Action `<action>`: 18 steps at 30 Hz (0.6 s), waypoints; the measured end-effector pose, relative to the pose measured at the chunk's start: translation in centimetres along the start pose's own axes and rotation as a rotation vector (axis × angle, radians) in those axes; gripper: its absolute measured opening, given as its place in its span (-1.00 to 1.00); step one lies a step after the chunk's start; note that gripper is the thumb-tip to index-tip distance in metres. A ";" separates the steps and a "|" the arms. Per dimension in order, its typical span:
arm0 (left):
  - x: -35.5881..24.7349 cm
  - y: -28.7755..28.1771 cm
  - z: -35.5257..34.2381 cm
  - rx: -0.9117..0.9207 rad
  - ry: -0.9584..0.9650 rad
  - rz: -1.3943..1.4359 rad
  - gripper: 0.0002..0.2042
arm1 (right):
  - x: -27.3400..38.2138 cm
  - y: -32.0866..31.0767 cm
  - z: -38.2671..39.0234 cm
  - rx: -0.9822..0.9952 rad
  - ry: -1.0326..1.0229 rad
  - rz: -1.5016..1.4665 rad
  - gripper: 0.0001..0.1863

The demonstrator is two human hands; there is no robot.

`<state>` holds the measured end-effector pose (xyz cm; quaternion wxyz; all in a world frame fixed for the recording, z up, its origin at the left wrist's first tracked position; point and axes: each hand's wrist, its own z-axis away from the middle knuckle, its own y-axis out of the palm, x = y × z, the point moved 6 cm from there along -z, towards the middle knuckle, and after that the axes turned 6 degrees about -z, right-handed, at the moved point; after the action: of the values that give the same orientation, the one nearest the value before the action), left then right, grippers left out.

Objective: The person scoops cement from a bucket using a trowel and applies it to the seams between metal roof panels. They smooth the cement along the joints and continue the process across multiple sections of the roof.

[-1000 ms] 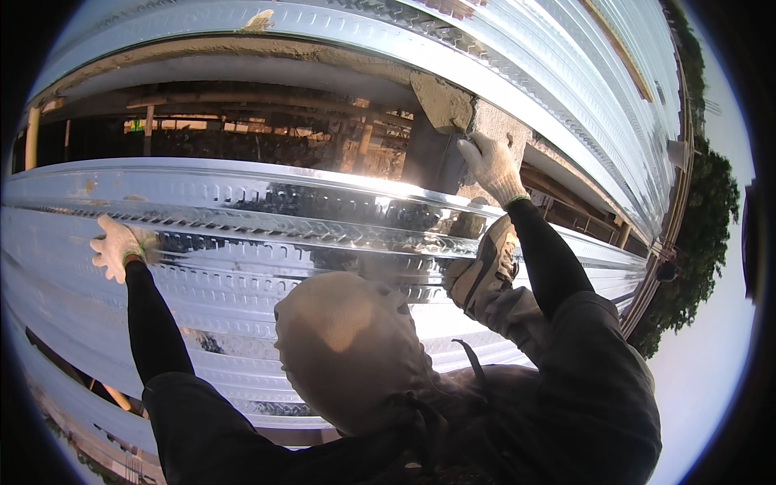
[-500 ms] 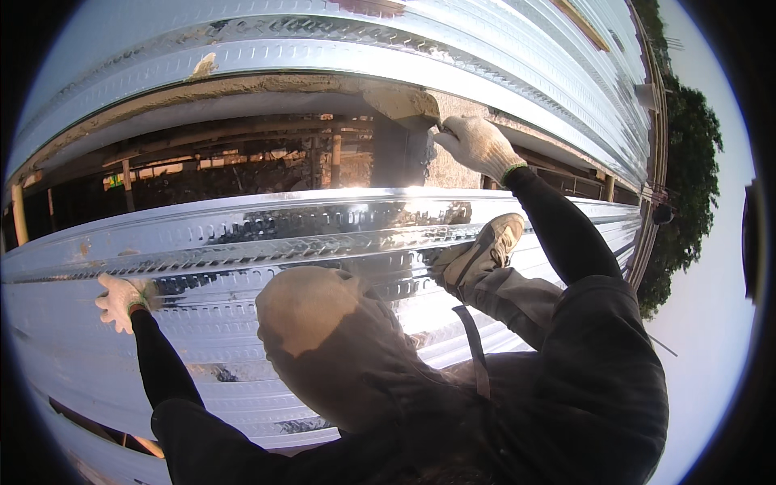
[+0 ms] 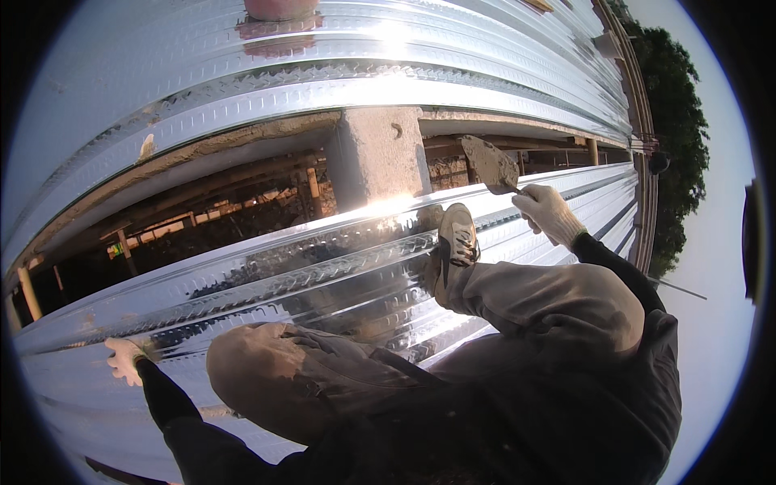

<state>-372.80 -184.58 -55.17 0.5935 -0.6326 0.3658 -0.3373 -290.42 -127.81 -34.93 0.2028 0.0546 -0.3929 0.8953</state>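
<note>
Trowel in the air, its broad blade smeared with a grey-brown, mortar-like coat, sits right of centre over the long gap between two stretches of ribbed metal decking. The blade tip points up and to the left, and the handle runs down into the gloved right hand, whose grip is closed around it. The gloved left hand is far off at the left, resting on the near decking beside a raised rib; its grip is wide, with the fingers parted. Both gloves are pale, and dark sleeves meet them.

A pale concrete block stands in the gap, to the left of the blade and apart from it, reaching to the edge of the far decking. Timber posts show in the shade below. The person crouches with knees bent in grey-brown trousers, and a beige and dark shoe is planted on the near decking between the hands. A reddish round object, cut off by the top edge, is mirrored in the far decking.
</note>
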 end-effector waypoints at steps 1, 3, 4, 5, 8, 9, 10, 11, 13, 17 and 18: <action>0.4 0.2 -0.3 -0.021 0.004 -0.006 -0.14 | -2.7 0.9 0.3 -0.001 0.017 -0.151 -0.62; -0.1 0.6 1.3 -0.063 0.149 -0.052 -0.23 | -8.6 3.1 0.7 -0.083 0.074 -0.363 -0.60; 0.5 0.3 1.6 -0.099 0.244 -0.065 -0.25 | -11.1 4.8 0.1 -0.102 0.093 -0.383 -0.61; 0.1 1.5 2.7 -0.076 0.321 -0.049 -0.24 | -14.5 5.6 0.5 -0.148 0.128 -0.402 -0.63; 1.7 1.8 8.3 -0.007 0.357 -0.112 -0.27 | -20.2 8.1 -1.1 -0.244 0.191 -0.446 -0.63; 1.9 1.7 10.5 0.045 0.398 -0.094 -0.27 | -21.8 8.4 -1.5 -0.283 0.204 -0.474 -0.64; 2.4 1.0 11.8 0.066 0.385 -0.096 -0.27 | -22.4 8.6 -2.4 -0.321 0.193 -0.506 -0.64; 2.8 0.6 13.4 0.096 0.379 -0.101 -0.27 | -22.9 8.4 -3.5 -0.365 0.173 -0.539 -0.64; 3.2 1.5 16.9 0.165 0.376 -0.066 -0.25 | -22.7 6.6 -5.0 -0.459 0.115 -0.586 -0.64; 6.5 1.5 13.1 0.256 0.424 -0.039 -0.22 | -15.1 5.7 -11.0 -0.404 -0.129 -0.676 -0.65; 6.8 1.2 12.4 0.336 0.455 -0.020 -0.21 | -10.9 5.5 -10.9 -0.316 -0.169 -0.642 -0.63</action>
<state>-358.75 -184.19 -57.23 0.5895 -0.4370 0.4223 -0.5321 -282.02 -126.76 -48.92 0.4460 0.2170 -0.5046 0.7067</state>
